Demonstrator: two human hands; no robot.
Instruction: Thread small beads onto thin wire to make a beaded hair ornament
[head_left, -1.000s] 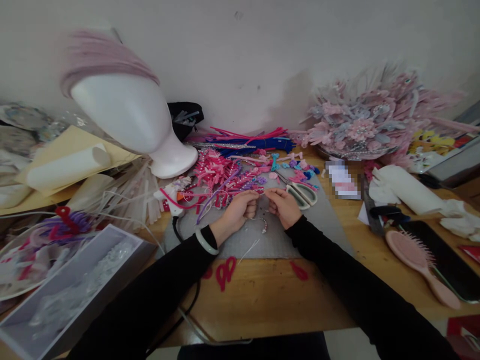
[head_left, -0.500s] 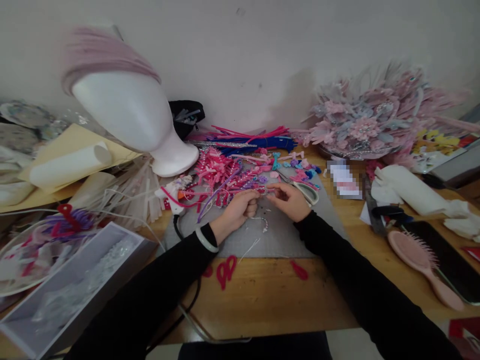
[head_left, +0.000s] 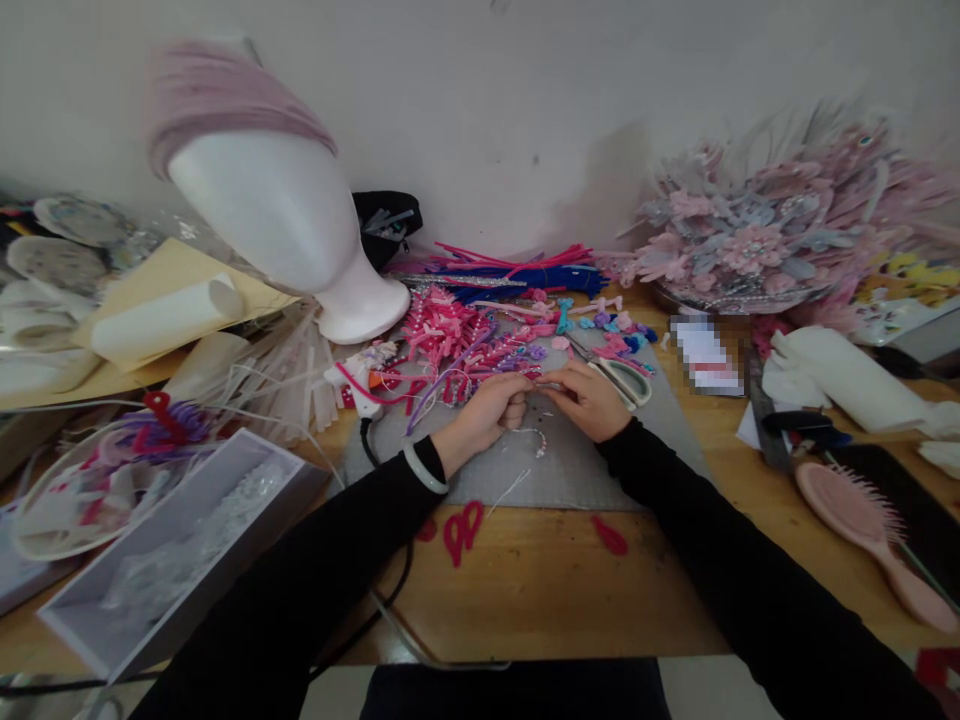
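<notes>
My left hand (head_left: pixel 493 412) is closed, its thumb and fingertips pinched above the grey cutting mat (head_left: pixel 630 475). Facing it, my right hand (head_left: pixel 589 402) pinches at the same spot, fingertips almost meeting the left ones. Whatever small thing sits between them is mostly covered by the fingers. Just below, a short curved strand of pale beads (head_left: pixel 541 442) emerges by the left hand; whether it is attached to the held thing I cannot tell. Right of my right hand are scissors (head_left: pixel 634 384) with pale handles. Beyond the fingers lies a heap of pink fuzzy pieces (head_left: pixel 442 330).
A white foam head (head_left: pixel 262 210) stands back left. Nearer are a glue gun (head_left: pixel 364 400) with its cord and a lilac box (head_left: pixel 75 625). Red loops (head_left: pixel 463 532) lie near the front edge. On the right are a pink hairbrush (head_left: pixel 851 500) and a feathered flower piece (head_left: pixel 757 245).
The whole view has shifted slightly, so things appear further right and a little higher. My two hands' fingertips have come closer together; both keep pinching.
</notes>
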